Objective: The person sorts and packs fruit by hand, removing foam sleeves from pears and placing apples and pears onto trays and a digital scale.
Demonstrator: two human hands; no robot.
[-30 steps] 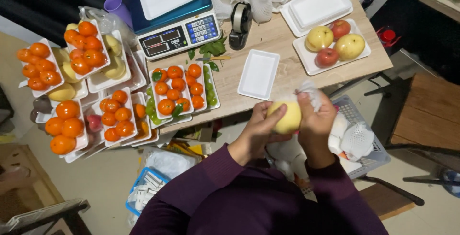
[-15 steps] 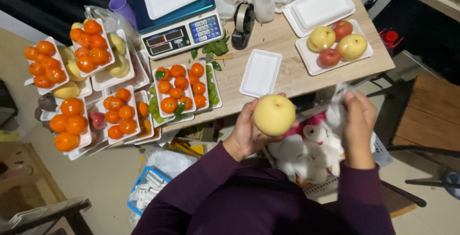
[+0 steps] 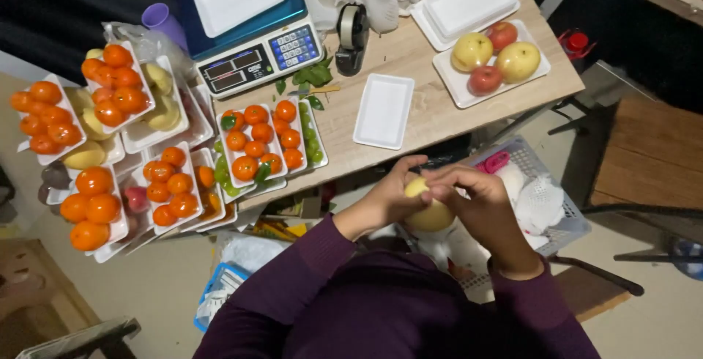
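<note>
The table (image 3: pixel 432 102) carries the work area. At its far left stands a blue weighing scale (image 3: pixel 245 22) with a white tray on its platform. At the far right, a foam tray of apples (image 3: pixel 491 58) holds four fruits, two yellow and two red, with a stack of empty trays (image 3: pixel 469 0) just beyond it. One empty foam tray (image 3: pixel 384 110) lies near the table's near edge. To the left, several filled trays of oranges (image 3: pixel 260 143) overlap along the table edge. A plastic basket (image 3: pixel 538 198) with white foam nets sits below the table at the right.

Both hands meet just below the near table edge. The left hand (image 3: pixel 388 198) cups a yellow apple (image 3: pixel 430 211) from the left; the right hand (image 3: pixel 480 209) closes over it from the right, fingertips on its top. The apple is bare; no net is visible on it.

Judged state: many trays are packed; this apple is not yet placed, and one tray lies open and unfilled.
</note>
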